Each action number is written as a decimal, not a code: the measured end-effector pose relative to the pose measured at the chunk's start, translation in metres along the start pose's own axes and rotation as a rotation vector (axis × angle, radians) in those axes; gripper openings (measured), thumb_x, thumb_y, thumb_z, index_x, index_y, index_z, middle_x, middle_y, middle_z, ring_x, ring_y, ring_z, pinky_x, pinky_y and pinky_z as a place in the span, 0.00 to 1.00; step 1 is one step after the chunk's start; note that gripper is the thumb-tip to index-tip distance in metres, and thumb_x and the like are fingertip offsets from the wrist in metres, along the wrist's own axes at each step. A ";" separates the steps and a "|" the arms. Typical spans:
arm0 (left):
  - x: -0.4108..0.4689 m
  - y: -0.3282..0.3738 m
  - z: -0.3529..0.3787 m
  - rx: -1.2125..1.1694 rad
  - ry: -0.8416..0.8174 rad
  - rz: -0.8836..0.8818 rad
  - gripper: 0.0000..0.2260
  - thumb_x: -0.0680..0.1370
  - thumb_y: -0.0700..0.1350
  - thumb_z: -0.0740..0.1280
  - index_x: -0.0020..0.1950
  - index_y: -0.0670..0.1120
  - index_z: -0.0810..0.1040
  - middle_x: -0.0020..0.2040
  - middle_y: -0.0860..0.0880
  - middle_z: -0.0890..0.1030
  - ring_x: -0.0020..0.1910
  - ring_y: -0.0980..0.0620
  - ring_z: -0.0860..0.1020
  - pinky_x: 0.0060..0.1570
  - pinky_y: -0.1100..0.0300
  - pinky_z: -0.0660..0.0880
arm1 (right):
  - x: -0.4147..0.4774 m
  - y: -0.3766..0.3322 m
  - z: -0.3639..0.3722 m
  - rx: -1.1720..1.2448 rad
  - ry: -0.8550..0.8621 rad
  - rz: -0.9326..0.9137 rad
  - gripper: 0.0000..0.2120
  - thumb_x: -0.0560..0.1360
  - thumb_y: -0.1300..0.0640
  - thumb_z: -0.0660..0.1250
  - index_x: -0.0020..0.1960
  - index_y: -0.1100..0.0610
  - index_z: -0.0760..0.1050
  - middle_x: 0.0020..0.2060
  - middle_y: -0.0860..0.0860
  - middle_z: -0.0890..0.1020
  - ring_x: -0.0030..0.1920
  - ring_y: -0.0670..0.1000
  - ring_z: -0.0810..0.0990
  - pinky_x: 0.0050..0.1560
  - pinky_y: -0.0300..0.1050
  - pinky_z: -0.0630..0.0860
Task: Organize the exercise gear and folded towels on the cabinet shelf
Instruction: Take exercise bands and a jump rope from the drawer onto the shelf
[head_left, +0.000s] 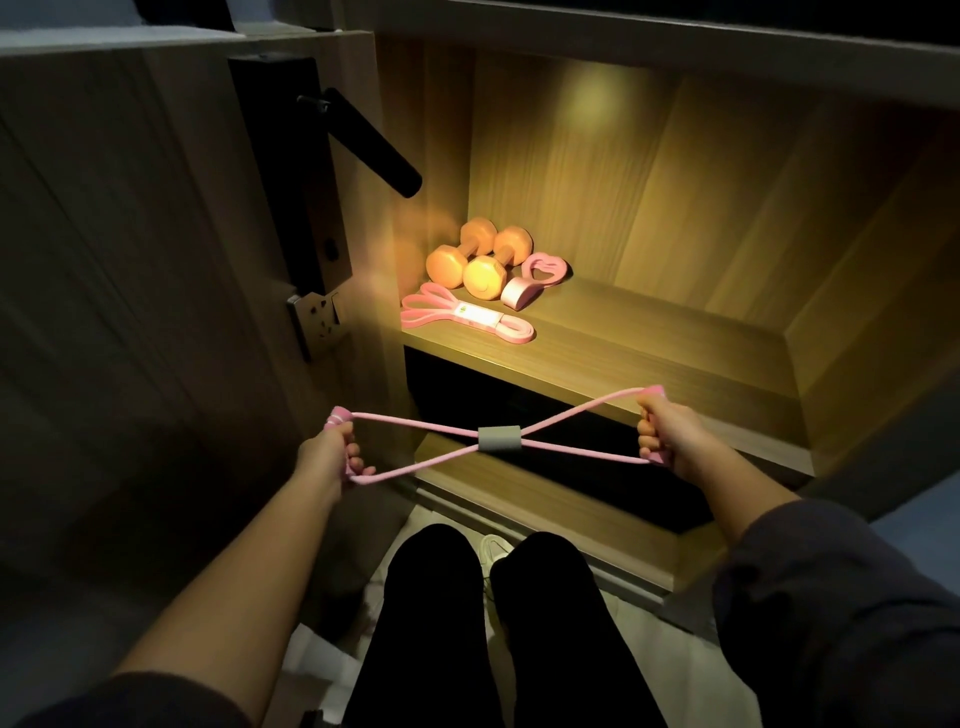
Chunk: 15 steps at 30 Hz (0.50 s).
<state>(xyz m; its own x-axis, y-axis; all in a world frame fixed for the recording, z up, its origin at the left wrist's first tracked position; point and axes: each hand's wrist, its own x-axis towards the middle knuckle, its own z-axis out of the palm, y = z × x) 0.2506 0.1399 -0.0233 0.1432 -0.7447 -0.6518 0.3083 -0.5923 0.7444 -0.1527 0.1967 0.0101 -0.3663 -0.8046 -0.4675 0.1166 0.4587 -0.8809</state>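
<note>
I hold a pink figure-eight resistance band (571, 415) with a grey centre sleeve, stretched wide in front of the cabinet. My left hand (332, 452) grips its left loop and my right hand (670, 436) grips its right loop. On the lit wooden shelf (649, 338), at its left end, lie two orange dumbbells (478, 260), a pink heart-shaped ring trainer (535, 278) and a flat folded pink band (467, 317) with a white label. No towels are in view.
An open door (156, 260) with a black lever handle (374, 143) stands to the left of the cabinet. A lower shelf (545, 499) sits under the lit one. My legs in black trousers (493, 623) are below, near a white shoe (493, 545).
</note>
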 end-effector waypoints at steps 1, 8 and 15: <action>0.000 0.001 0.002 -0.038 0.010 -0.013 0.14 0.78 0.54 0.66 0.38 0.48 0.73 0.29 0.51 0.67 0.26 0.54 0.65 0.35 0.54 0.76 | -0.001 0.001 0.000 0.036 0.029 0.016 0.14 0.81 0.51 0.60 0.37 0.53 0.66 0.22 0.47 0.67 0.21 0.46 0.63 0.21 0.38 0.66; 0.002 0.002 0.002 -0.014 0.011 0.035 0.05 0.80 0.44 0.64 0.47 0.44 0.77 0.33 0.49 0.72 0.29 0.53 0.71 0.33 0.58 0.74 | -0.004 0.006 -0.009 -0.051 0.010 0.026 0.16 0.81 0.52 0.60 0.36 0.53 0.65 0.22 0.47 0.65 0.20 0.46 0.60 0.18 0.38 0.60; 0.004 -0.004 0.005 0.286 -0.067 0.050 0.08 0.77 0.47 0.69 0.41 0.44 0.76 0.26 0.50 0.72 0.22 0.54 0.69 0.22 0.62 0.69 | -0.003 0.009 -0.006 -0.090 -0.088 0.133 0.10 0.79 0.55 0.60 0.39 0.54 0.69 0.26 0.49 0.69 0.23 0.47 0.66 0.22 0.37 0.66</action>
<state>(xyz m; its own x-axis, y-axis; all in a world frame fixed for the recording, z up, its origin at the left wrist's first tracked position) 0.2450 0.1379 -0.0278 0.0866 -0.7883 -0.6092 0.0234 -0.6097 0.7923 -0.1567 0.2053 0.0040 -0.2703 -0.7628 -0.5874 0.0743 0.5917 -0.8027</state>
